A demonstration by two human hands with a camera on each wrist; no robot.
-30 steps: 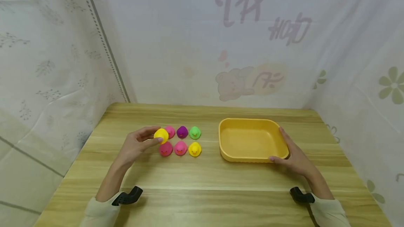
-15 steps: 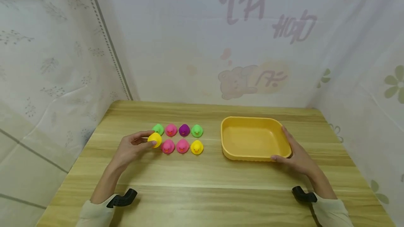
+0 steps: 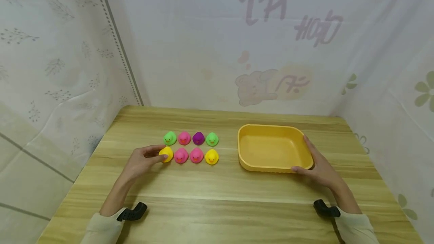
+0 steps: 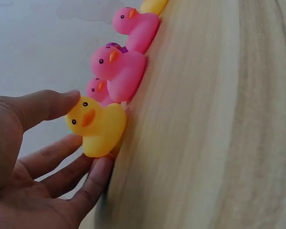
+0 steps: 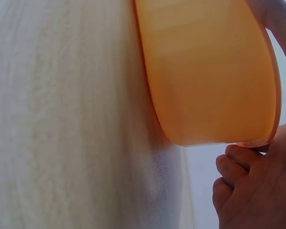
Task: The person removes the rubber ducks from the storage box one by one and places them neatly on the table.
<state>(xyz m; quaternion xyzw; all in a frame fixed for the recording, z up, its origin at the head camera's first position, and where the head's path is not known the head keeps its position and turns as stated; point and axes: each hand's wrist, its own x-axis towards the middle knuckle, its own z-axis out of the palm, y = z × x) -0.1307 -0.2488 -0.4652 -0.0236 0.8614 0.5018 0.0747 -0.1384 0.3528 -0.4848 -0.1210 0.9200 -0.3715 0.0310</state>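
With thumb and fingers, my left hand [image 3: 144,162] pinches a yellow rubber duck [image 3: 166,154] at the left end of the front row. In the left wrist view the thumb lies against the head of this duck [image 4: 100,126], and the fingers are around its far side and base. Two pink ducks [image 3: 181,156] and another yellow duck [image 3: 211,156] continue that row to the right. Behind stand a green duck [image 3: 170,138], a pink duck [image 3: 184,138], a purple duck [image 3: 198,138] and a second green duck [image 3: 212,139]. My right hand [image 3: 320,168] grips the right end of a yellow plastic tub [image 3: 261,169].
The wooden table [image 3: 217,214] carries the ducks on the left and the tub on the right, with a gap between them. A patterned cloth [image 3: 190,48] hangs behind the table and at both sides. Black wrist mounts [image 3: 133,212] sit at both cuffs.
My left hand has moved left and lowered the yellow duck to the front row's left end. The back-left green duck has come into sight. My right hand stays on the tub.
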